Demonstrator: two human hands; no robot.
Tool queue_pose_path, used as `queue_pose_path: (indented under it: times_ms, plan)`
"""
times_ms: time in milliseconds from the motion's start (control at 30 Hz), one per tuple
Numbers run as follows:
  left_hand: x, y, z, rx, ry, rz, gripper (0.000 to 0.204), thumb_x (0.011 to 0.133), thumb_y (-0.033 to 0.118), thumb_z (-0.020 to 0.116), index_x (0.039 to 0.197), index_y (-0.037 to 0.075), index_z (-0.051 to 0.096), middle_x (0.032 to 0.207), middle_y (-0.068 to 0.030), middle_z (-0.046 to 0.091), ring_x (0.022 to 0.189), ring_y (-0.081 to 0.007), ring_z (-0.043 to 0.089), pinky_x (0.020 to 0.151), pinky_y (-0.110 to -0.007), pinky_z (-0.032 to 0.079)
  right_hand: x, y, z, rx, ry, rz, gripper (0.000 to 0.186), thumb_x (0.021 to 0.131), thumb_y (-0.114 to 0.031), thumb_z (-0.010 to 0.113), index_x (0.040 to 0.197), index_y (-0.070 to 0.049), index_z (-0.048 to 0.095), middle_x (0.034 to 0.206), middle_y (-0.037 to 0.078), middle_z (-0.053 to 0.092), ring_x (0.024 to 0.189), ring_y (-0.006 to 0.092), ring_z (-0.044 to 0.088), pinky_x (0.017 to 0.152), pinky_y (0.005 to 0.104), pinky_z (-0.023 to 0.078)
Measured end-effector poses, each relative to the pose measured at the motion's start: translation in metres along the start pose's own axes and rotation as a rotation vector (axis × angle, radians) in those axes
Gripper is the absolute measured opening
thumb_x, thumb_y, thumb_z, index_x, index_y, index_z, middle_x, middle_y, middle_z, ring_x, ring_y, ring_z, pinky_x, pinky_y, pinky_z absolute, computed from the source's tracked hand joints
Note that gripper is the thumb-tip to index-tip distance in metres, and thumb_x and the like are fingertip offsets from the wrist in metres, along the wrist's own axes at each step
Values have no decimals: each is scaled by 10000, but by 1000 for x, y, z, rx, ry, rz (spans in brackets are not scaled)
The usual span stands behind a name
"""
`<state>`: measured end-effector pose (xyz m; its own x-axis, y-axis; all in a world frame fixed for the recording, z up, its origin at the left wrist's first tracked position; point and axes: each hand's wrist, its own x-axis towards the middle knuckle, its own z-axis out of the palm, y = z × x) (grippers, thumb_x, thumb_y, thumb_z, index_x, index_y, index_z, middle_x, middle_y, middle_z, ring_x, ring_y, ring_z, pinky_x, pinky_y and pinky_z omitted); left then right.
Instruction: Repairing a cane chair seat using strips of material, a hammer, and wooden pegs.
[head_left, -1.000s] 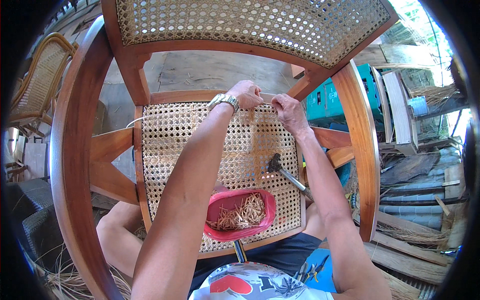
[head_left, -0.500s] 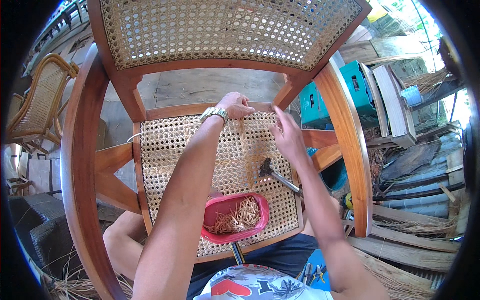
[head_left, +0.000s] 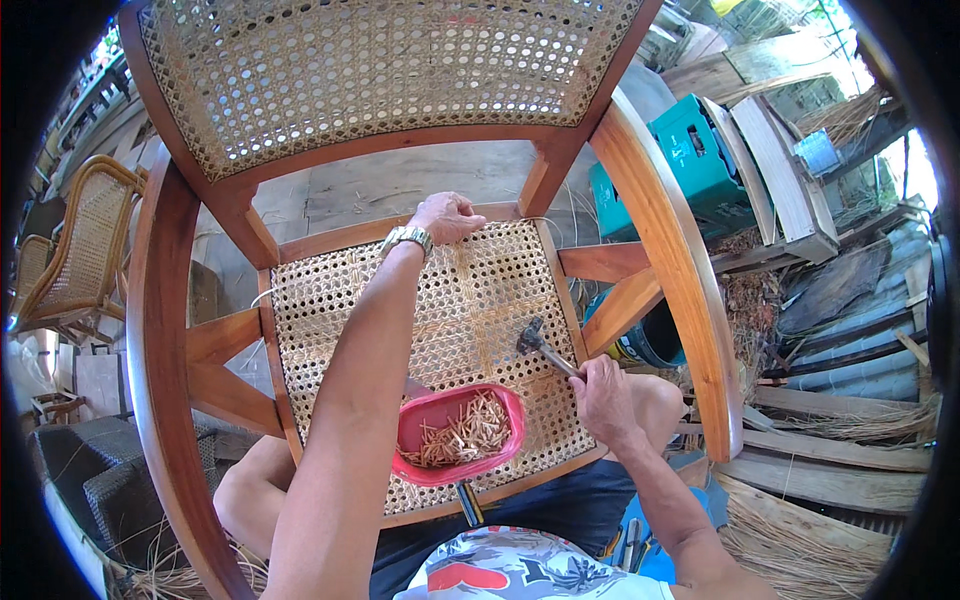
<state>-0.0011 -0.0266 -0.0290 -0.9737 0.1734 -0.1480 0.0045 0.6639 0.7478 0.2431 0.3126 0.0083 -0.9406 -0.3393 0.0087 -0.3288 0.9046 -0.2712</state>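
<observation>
Pegging of the cane seat (head_left: 430,310) seems the step in hand: our left hand (head_left: 447,216) pinches shut at the seat's far rail, on what we cannot tell, while our right hand (head_left: 603,395) is clamped on a small hammer (head_left: 540,345) over its right edge (head resting on the weave). Next, we judge, a square tap. Red tray of pegs (head_left: 460,432) sits at the near edge
</observation>
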Motion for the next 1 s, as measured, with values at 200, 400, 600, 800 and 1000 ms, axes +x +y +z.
queue_pose_path:
  times_ms: [200,400,600,800,1000]
  plan:
    - [-4,9,-8,-14,-55,-42,400,848,405,739,783,11,734,957,-115,766,862,-209,697,807,-360,546,-4,9,13,-25,111,-52,231,951,-200,682,1046,-49,536,969,154,547,904,364,576,773,467,473]
    - [-1,2,-5,-2,-8,-10,397,810,403,747,704,20,745,1373,-148,665,1148,-273,679,928,-365,538,34,-29,-18,686,44,95,296,1046,-162,572,1285,6,523,926,116,593,606,109,566,581,347,502]
    - [1,4,2,118,14,-67,382,747,406,760,694,28,744,1343,-124,686,1126,-316,681,946,-371,539,98,-54,-23,462,163,26,421,1024,-93,554,1435,-50,475,1043,204,653,871,333,697,750,451,548]
    - [4,3,3,115,12,-75,374,730,404,777,700,33,743,1321,-118,696,1126,-332,678,957,-376,541,135,-55,-11,339,294,-24,467,1009,-107,563,1468,-98,474,1107,244,646,980,450,663,824,526,532]
    - [5,3,5,115,47,-59,378,727,407,783,703,33,737,1323,-119,693,1107,-339,681,956,-385,543,149,-46,2,238,231,-12,403,1029,-148,533,1432,-132,543,1062,225,632,957,447,668,801,530,546]
